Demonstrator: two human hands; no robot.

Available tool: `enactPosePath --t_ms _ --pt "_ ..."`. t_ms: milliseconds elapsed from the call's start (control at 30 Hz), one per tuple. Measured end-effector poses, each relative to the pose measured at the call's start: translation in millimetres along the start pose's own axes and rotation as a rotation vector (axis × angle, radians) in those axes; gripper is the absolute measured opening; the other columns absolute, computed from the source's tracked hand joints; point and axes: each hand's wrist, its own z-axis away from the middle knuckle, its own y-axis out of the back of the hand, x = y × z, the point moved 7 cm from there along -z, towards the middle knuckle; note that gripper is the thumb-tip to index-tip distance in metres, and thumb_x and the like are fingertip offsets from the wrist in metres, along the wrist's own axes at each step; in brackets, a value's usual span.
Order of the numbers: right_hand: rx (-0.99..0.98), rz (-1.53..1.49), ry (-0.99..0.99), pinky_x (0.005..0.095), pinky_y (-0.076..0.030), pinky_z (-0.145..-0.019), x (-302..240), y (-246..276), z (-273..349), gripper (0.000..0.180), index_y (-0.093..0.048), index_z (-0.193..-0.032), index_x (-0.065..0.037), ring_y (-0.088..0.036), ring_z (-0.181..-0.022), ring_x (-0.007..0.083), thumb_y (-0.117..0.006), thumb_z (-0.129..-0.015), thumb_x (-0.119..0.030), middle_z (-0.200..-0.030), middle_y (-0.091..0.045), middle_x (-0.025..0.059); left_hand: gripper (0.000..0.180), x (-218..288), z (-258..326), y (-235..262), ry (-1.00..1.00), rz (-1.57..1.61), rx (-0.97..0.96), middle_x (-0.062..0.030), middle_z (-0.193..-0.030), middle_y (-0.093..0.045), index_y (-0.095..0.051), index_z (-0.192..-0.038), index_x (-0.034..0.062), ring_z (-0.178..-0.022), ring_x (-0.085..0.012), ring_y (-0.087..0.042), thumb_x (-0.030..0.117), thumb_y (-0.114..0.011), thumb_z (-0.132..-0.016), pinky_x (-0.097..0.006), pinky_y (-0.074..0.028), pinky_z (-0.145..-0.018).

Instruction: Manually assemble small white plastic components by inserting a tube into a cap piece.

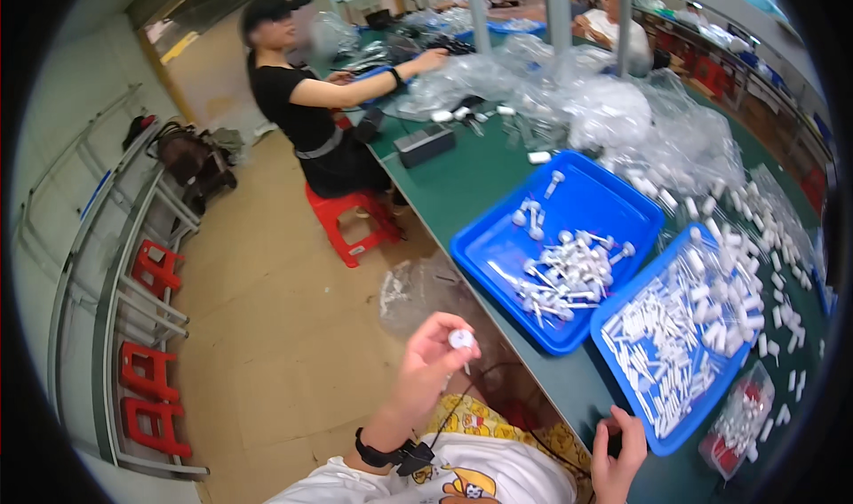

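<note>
Left hand (426, 366) is pinching a small white pump cap (461, 339) between thumb and fingertips, held up over the lap, well left of the table edge, with a thin stem hanging below the cap. A black strap is sitting on that wrist. Right hand (619, 455) is resting at the near edge of the green table (462, 193), fingers curled around something small and dark; can't tell what it is.

Two blue trays are sitting on the table just beyond the right hand. The nearer tray (662, 437) is holding many white tubes and caps. The farther tray (498, 268) is holding a looser pile of white pump parts with stems. More white caps are lying scattered on the table to the right, and a small clear box (742, 420) of white pieces is sitting beside the nearer tray.

Clear plastic bags (622, 122) are piling up further back. A person in black (306, 104) is sitting on a red stool (351, 224), reaching onto the table.
</note>
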Motion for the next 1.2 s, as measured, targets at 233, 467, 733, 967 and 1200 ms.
enactPosePath --t_ms 233,467,733,967,1200 --pt "-0.045 -0.012 0.059 0.0331 -0.043 -0.058 10 1 -3 0.027 -0.061 -0.099 -0.001 -0.056 -0.061 0.0235 -0.067 -0.073 0.003 -0.073 -0.06 0.0083 0.028 13 -7 -32 -0.123 0.093 -0.083 -0.008 -0.09 -0.057 -0.051 -0.104 0.0004 -0.084 -0.017 -0.056 0.008 -0.065 -0.081 -0.029 -0.043 -0.08" --pt "-0.034 -0.037 0.084 0.0319 -0.044 -0.058 9 8 -1 0.025 -0.062 -0.096 -0.001 -0.058 -0.064 0.024 -0.067 -0.073 0.003 -0.074 -0.059 0.0098 0.03 -19 3 -63 0.081 -0.042 -0.131 -0.0088 -0.093 -0.055 -0.05 -0.099 0.0024 -0.085 -0.0158 -0.054 0.02 -0.065 -0.081 -0.03 -0.042 -0.08" --pt "-0.056 0.005 0.143 0.0354 -0.045 -0.06 5 5 0 0.02 -0.062 -0.093 -0.001 -0.056 -0.065 0.0266 -0.067 -0.074 0.001 -0.077 -0.058 0.0106 0.021 -60 6 -168 0.267 -0.068 -0.82 -0.0244 -0.141 -0.034 -0.052 -0.102 0.0046 -0.101 -0.0172 -0.06 0.004 -0.062 -0.084 -0.027 -0.047 -0.085" --pt "-0.042 0.036 0.209 0.0354 -0.045 -0.06 5 4 2 0.016 -0.062 -0.089 -0.001 -0.056 -0.067 0.0268 -0.067 -0.074 -0.001 -0.079 -0.059 0.0098 0.024 -82 6 -211 0.526 0.058 -0.842 -0.0236 -0.145 -0.025 -0.05 -0.107 0.0058 -0.104 -0.02 -0.059 0.005 -0.061 -0.085 -0.029 -0.047 -0.088" --pt "-0.138 0.06 0.177 0.0383 -0.044 -0.063 1 -2 2 0.014 -0.061 -0.088 -0.001 -0.055 -0.068 0.0294 -0.065 -0.074 -0.001 -0.077 -0.057 0.0121 0.024 -86 2 -196 0.531 0.099 -0.781 -0.0219 -0.145 -0.027 -0.05 -0.106 0.0045 -0.101 -0.018 -0.059 0.002 -0.061 -0.085 -0.03 -0.048 -0.088"
